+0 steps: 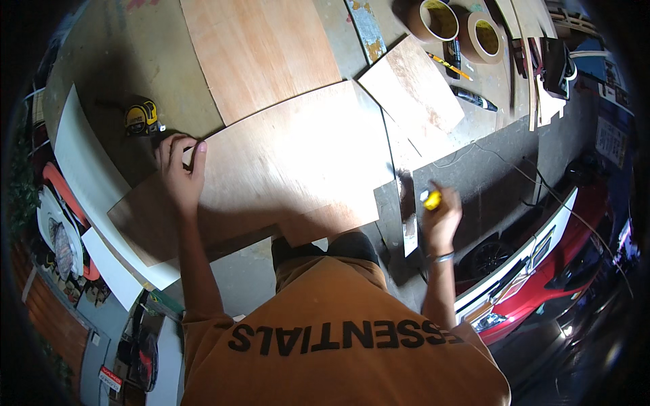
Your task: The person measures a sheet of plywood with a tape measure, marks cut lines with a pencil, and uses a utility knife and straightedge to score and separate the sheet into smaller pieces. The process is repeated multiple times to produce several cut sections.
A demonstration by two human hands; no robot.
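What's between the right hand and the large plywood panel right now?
In the head view, a narrow strip with dark and pale patches shows between the right hand and the large plywood panel; I can't tell its material.

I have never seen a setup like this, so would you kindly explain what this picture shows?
Certainly. There is no robot here: a person in a brown shirt works with two bare hands. The camera is worn on the head and looks down; its wide fisheye lens bends straight edges near the rim.

The left hand rests at the far edge of a large plywood board. The fingers of the right hand hold a small yellow object, too blurred to identify.

Also on the table are another plywood sheet, a smaller wooden piece, a yellow-and-black tape measure, two rolls of brown tape, a yellow pencil and a black marker.
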